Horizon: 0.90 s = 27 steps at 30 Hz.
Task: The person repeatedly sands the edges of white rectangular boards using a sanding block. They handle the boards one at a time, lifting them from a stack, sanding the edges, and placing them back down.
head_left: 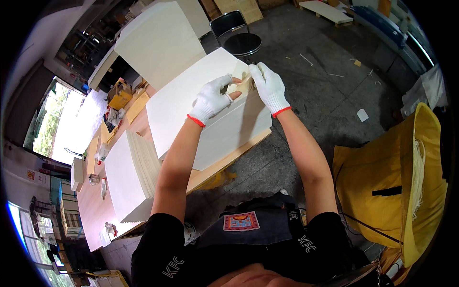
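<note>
A tall stack of large white sheets (184, 91) lies on the wooden table, its layered side (229, 129) toward me. My left hand (213, 99), in a white knitted glove with red cuff, is at the stack's upper right part. Its bare thumb and forefinger are spread apart beside a cream-coloured, creased sheet edge (245, 86). My right hand (268, 86), gloved the same way, has its fingers curled over the right end of that edge. Its thumb is mostly hidden. How many sheets it grips cannot be made out.
Nearer on the table (93, 201) stands another stack of white sheets (125, 179). A metal cup (93, 179) and a yellow box (119, 94) sit along the far left. A black chair (241, 44) stands beyond the stack. A large yellow sack (377, 191) is at right.
</note>
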### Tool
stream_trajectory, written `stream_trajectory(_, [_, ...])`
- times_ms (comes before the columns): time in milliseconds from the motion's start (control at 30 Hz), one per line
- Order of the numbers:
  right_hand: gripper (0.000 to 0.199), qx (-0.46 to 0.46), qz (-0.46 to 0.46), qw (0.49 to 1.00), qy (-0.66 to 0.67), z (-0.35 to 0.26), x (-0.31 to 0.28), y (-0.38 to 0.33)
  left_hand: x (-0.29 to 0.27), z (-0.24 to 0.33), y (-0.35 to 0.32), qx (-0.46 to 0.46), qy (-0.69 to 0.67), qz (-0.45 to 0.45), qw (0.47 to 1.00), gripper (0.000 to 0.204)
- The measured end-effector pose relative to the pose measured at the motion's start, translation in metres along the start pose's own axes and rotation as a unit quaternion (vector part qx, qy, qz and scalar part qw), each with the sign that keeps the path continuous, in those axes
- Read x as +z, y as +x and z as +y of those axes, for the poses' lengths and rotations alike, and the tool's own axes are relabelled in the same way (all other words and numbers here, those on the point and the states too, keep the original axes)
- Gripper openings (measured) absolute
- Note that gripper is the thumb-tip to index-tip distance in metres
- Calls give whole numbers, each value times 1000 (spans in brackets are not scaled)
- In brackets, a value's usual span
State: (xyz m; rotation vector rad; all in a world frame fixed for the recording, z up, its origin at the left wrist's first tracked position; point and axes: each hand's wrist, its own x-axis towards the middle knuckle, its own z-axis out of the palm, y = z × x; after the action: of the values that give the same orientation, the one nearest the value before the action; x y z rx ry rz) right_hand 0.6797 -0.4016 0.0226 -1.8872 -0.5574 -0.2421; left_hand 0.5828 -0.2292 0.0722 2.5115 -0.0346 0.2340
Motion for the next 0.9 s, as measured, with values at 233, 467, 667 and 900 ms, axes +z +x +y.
stream_trajectory(233, [58, 36, -19, 999, 9, -7, -4, -1, -4, 5, -2, 7, -31, 36, 999, 36])
stream_trajectory(467, [55, 19, -1, 1000, -13, 0, 1, 1, 0, 1, 1, 0, 8, -4, 1000, 32])
stream_trajectory(667, [54, 13, 9, 1000, -8, 3, 3, -1, 0, 1, 1, 21, 29, 9, 999, 33])
stream_trajectory(900, [55, 38, -24, 999, 0, -7, -4, -2, 1, 0, -2, 23, -8, 48, 999, 28])
